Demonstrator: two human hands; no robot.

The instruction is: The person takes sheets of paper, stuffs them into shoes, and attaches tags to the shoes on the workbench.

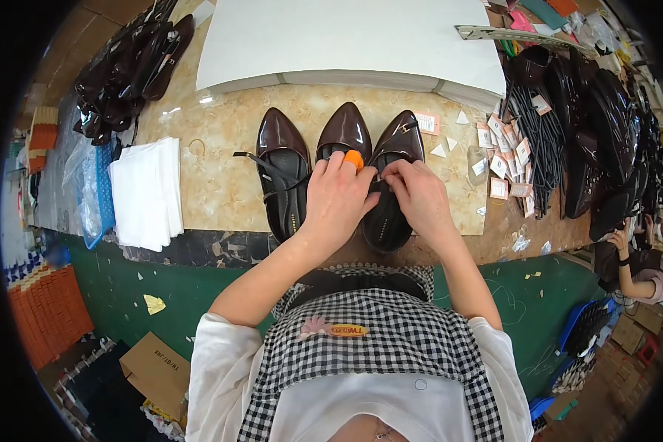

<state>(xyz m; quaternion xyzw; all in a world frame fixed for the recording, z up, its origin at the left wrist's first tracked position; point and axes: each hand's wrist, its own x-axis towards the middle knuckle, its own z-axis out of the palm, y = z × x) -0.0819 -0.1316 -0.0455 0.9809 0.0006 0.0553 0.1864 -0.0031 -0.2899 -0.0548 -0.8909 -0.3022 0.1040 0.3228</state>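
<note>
Three dark burgundy, glossy pointed-toe shoes lie side by side on the table, toes away from me: a left shoe (274,127), a middle shoe (348,124) and a right shoe (399,147). The left one has its thin strap loose across the opening; on the right one a small gold buckle shows near the toe. Over the middle shoe, my left hand (337,197) is closed, with an orange cover (354,158) on one finger. My right hand (421,197) is closed above the right shoe. The fingertips of both meet at its inner edge, pinching what looks like its strap, mostly hidden.
A large white paper-topped stack (346,44) stands behind the shoes. White sheets (147,193) lie left, below a pile of glossy shoes (129,74). On the right are tags (504,151), black straps (534,140) and more shoes (604,125). Another person's hand (620,241) shows far right.
</note>
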